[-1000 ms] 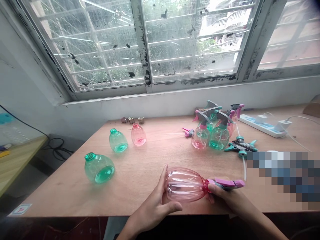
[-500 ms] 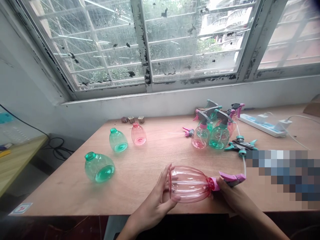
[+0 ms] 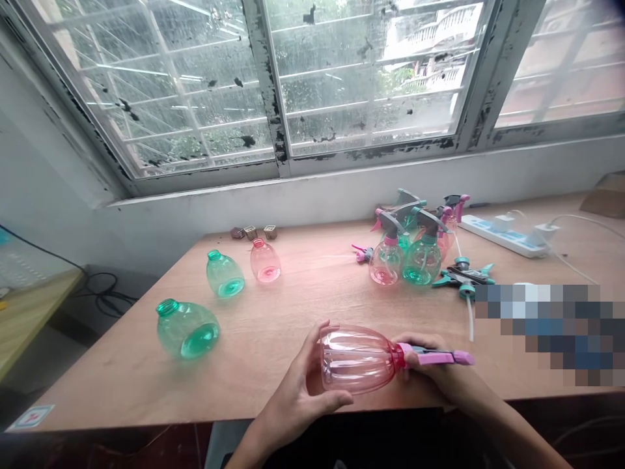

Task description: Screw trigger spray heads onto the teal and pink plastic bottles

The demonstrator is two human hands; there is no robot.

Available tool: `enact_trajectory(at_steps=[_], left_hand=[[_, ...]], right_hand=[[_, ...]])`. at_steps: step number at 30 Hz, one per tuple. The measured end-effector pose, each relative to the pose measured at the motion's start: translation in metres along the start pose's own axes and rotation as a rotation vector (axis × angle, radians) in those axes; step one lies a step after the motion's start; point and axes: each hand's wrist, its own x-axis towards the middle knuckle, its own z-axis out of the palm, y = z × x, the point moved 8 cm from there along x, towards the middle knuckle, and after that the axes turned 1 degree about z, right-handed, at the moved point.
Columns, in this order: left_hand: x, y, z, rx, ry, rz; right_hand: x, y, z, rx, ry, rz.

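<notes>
A clear pink spray bottle [image 3: 359, 359] lies sideways above the table's front edge, held between both hands. My left hand [image 3: 305, 384] cups its base, thumb below and fingers behind. At the neck, my right hand [image 3: 430, 365] grips the pink and grey spray head [image 3: 434, 357], whose trigger side faces me. The fingers of the right hand are partly hidden behind the head. Beyond it, loose teal and grey spray heads [image 3: 463, 279] lie on the table, a white tube pointing toward me.
Two green bottles [image 3: 188, 332] and a pink bottle [image 3: 266, 262], all without heads, stand at left. Several assembled spray bottles [image 3: 422, 260] cluster at the back right, beside a loose pink spray head [image 3: 362, 254]. A white power strip [image 3: 502, 236] lies behind; small wooden blocks [image 3: 250, 232] sit near the wall.
My right hand has turned the spray head, so its pink trigger now faces me. The bottle stays sideways in my left hand. The whole view has shifted slightly.
</notes>
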Motion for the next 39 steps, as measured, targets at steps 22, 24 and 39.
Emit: enact_trajectory(at_steps=[22,24,39], left_hand=[[0.001,0.006,0.005,0.371,0.026,0.119],[0.002,0.006,0.007,0.42,-0.006,0.078],[0.0,0.006,0.012,0.475,-0.082,0.075]], right_hand=[[-0.022,0.012,-0.029,0.023,0.23,-0.061],[-0.031,0.003,-0.045,-0.061,0.36,-0.027],[0.017,-0.085,-0.142,-0.779,0.85,-0.001]])
